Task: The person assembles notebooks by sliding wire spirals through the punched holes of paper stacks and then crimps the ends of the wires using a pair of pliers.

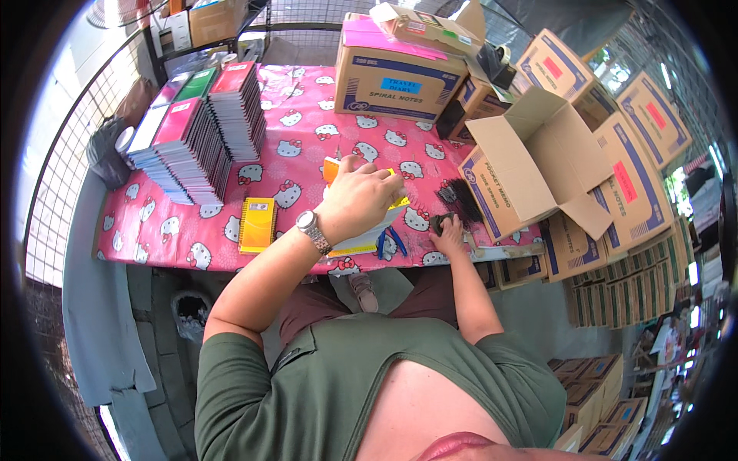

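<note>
The left hand [360,201] lies knuckles up on a small pile of yellow-covered notepads [367,230] near the front edge of the table [123,230], fingers curled down over the pile as if to keep it steady; whether they pinch anything underneath I cannot tell. The right hand [450,234] rests close to the front right corner, fingers bent around a small dark object [440,223], too small to identify, beside a bundle of thin black strips [460,201] fanned out within easy reach. Blue-handled scissors [390,244] sit between the two hands. One yellow spiral notebook [257,224] lies apart, further left along the front edge. Tall rows of notebooks [201,138] stand toward the back left corner, and an open cardboard box [530,165] tips its mouth upward at the right edge, beside the right hand
</note>
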Demonstrator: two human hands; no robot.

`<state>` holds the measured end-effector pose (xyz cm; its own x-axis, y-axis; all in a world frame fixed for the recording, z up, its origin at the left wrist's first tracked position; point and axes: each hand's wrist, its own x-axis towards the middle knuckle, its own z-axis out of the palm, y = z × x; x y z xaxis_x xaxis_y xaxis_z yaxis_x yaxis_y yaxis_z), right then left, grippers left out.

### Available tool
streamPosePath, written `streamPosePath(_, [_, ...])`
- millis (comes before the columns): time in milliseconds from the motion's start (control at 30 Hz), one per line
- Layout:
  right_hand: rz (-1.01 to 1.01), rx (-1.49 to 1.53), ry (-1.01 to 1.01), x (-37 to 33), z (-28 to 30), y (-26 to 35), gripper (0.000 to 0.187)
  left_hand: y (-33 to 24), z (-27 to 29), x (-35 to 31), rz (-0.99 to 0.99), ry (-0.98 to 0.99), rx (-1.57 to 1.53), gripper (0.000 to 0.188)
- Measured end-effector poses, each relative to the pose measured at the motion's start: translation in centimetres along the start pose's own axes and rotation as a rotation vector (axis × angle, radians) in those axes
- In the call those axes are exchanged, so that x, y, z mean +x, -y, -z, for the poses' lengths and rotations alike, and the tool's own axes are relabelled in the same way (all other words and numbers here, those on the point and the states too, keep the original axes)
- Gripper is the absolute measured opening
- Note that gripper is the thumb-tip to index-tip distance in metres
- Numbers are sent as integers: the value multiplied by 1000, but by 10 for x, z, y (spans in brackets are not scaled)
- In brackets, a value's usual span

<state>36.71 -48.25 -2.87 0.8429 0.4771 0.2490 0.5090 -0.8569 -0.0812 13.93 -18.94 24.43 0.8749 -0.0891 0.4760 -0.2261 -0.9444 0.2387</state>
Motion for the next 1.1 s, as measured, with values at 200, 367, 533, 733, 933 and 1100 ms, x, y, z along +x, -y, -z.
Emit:
streamPosePath(200, [-121, 293, 113, 40, 65, 40, 50, 4, 9, -1, 1, 209, -52, 30])
streamPosePath(367, [400, 1756, 776, 85, 243, 139, 49, 7, -9, -10, 114, -154, 132, 29])
streamPosePath(533, [626, 1025, 810, 121, 270, 138, 60, 15, -1, -2, 170, -44, 8, 34])
streamPosePath(733, [655, 1087, 843, 120, 278, 143, 54, 19, 4, 5, 149, -37, -31, 32])
streamPosePath(933, [564, 998, 756, 131, 276, 142, 67, 44, 14, 3, 137, -98, -208, 30])
streamPosePath(1100, [691, 768, 732, 140, 274, 163, 55, 60, 19, -2, 159, -32, -254, 29])
